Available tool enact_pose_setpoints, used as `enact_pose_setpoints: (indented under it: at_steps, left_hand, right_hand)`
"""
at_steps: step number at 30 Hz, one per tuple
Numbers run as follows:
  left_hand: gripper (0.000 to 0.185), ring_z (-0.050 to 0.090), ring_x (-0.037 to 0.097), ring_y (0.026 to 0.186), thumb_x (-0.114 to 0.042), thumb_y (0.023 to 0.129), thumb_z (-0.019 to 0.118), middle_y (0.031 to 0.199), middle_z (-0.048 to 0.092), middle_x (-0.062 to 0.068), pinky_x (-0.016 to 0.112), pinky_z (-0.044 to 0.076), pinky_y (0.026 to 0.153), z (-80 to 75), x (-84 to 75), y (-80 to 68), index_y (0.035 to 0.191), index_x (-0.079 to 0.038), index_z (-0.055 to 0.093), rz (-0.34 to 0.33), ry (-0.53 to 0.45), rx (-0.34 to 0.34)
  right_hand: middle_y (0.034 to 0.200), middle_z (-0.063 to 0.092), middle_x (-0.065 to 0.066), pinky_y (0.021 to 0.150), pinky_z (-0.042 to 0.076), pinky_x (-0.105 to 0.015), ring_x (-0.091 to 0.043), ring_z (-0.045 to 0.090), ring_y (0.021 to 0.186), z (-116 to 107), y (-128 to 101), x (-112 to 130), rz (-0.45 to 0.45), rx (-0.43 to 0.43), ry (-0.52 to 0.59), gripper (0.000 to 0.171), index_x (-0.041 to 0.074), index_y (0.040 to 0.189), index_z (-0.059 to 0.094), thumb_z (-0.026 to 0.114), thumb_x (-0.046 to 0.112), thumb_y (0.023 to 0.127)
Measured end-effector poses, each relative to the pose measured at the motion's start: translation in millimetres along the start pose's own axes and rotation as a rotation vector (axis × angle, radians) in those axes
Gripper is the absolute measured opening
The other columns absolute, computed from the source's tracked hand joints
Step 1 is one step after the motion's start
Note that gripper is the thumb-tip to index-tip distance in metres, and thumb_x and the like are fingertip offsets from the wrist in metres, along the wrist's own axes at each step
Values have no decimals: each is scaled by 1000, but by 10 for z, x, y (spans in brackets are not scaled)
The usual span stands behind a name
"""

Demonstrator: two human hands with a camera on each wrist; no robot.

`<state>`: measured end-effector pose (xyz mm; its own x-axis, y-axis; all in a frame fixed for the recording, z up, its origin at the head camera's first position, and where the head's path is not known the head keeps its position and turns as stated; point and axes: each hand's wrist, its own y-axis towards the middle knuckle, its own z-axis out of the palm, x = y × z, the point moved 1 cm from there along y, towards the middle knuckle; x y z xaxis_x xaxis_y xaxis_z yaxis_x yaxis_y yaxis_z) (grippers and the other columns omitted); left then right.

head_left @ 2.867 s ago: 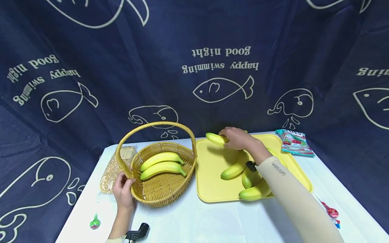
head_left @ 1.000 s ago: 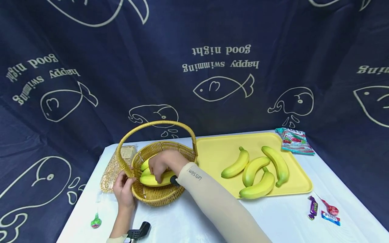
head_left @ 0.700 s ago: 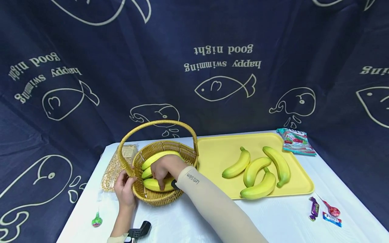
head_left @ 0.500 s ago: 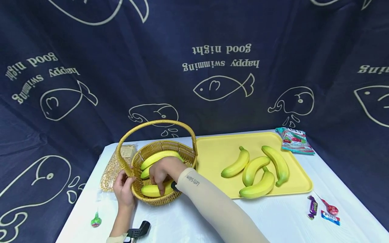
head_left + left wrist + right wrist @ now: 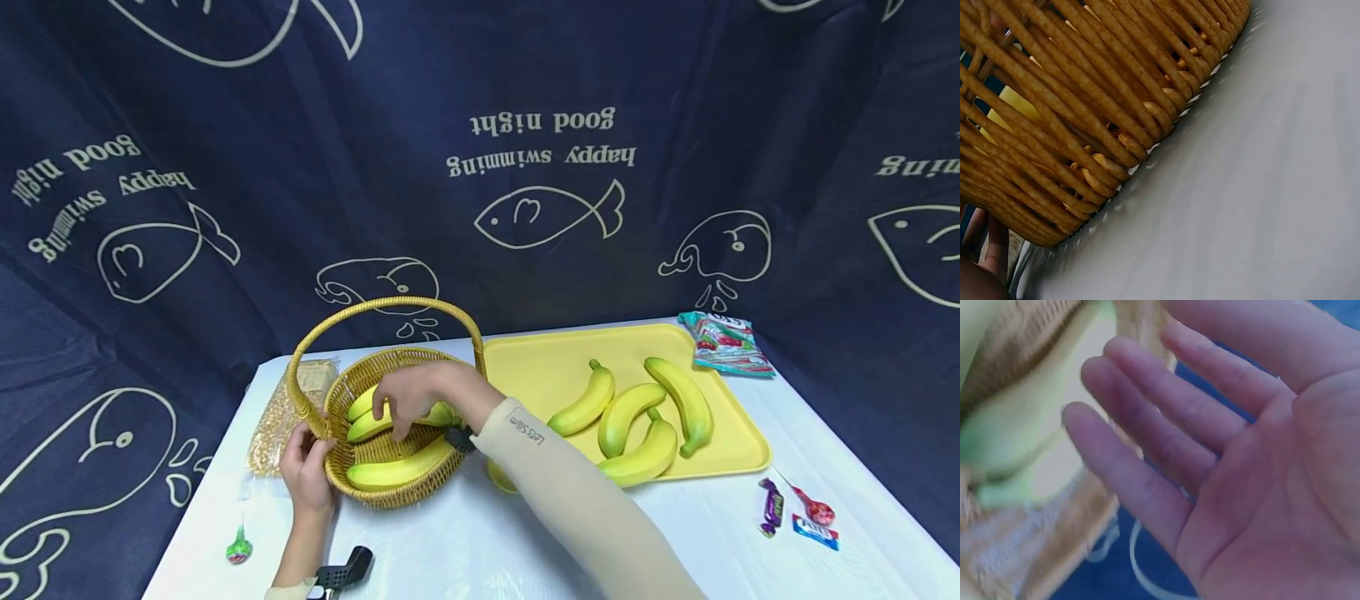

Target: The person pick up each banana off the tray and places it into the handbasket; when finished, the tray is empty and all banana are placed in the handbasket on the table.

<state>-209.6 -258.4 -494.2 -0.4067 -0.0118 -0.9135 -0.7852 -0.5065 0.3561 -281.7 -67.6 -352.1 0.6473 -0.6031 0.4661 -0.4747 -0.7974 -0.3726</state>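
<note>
Basket (image 5: 390,467) on white table (image 5: 480,550), navy fish-print curtain (image 5: 525,167) behind.

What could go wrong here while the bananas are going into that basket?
The right hand sits open above the wicker basket, under its handle; lifting carelessly might snag the handle. Only the left hand steadies the rim, so a knock could tip it. The sleeve lies over the tray edge and might drag a banana.
</note>
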Motion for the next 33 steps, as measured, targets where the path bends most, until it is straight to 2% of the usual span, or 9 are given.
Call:
enact_pose_setpoints:
  at_steps: [5,10,13,19,23,28,33]
  left_hand:
    - [35,55,22,99,12,77,49,112,60,19,24,42,82,-6,6,4,108,8,63,6,8,-17]
    - [35,55,22,100,12,77,49,112,60,19,24,42,83,-1,16,9,109,8,63,5,9,-14]
    - [37,55,21,101,12,77,49,113,60,18,24,42,83,-3,30,13,112,9,62,5,24,-2]
    - [39,56,20,100,11,77,49,114,60,19,23,43,81,-22,32,20,114,9,61,12,49,1]
    - [38,56,20,98,11,78,49,112,60,19,22,43,80,-34,13,21,114,9,61,18,58,0]
    - [38,55,21,98,11,77,49,110,60,18,23,43,81,-28,-10,15,113,9,61,14,35,-4]
    - [37,55,22,99,12,78,49,111,60,18,24,42,83,2,-15,6,113,11,60,2,8,-3]
  right_hand:
    - [93,66,5,75,48,-22,-6,61,85,-168,-434,-333,-75,-67,-7,35,13,119,65,73,16,85]
    - [92,66,6,79,48,-26,-6,61,89,-173,-934,-704,-103,-101,0,28,11,115,67,70,12,87]
    - [95,66,5,79,48,-28,-10,61,89,-137,-1225,-973,-42,-131,-12,28,12,113,68,69,10,86]
    - [105,66,-2,78,49,-32,-19,60,95,-19,-1650,-1515,194,-163,-62,39,14,112,69,66,-3,78]
    - [111,64,-3,81,47,-34,-20,57,99,98,-1800,-1711,309,-124,-63,46,17,113,69,69,-4,72]
    - [108,62,3,81,45,-34,-16,54,94,255,-1808,-1809,346,-131,-72,47,17,112,68,71,-2,69]
    - [97,62,5,72,43,-33,-16,51,83,359,-1744,-1840,385,-129,-28,49,23,102,68,67,-9,66]
